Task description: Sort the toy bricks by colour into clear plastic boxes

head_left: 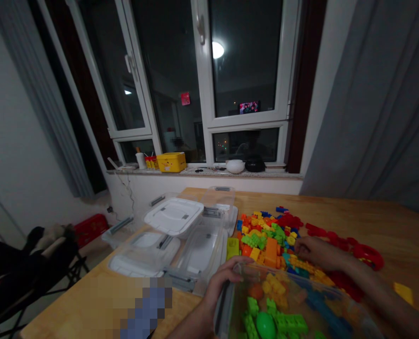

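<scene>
Gripping the far left corner of a clear bin (225, 308) with the fingers of the left hand (220, 282). Touching or just above the right side of a toy-brick pile (266, 238) with the right hand (313, 250), fingers curled; impossible to tell whether closed on anything. Inside the bin, nearer than the pile, a green egg (265, 325) among yellow, green and blue pieces (290, 324). Left of the pile, on the wooden table (336, 202), clear boxes (198, 249) and a white lid (174, 216). Beyond, on the windowsill (209, 174), a yellow box (170, 162).
</scene>
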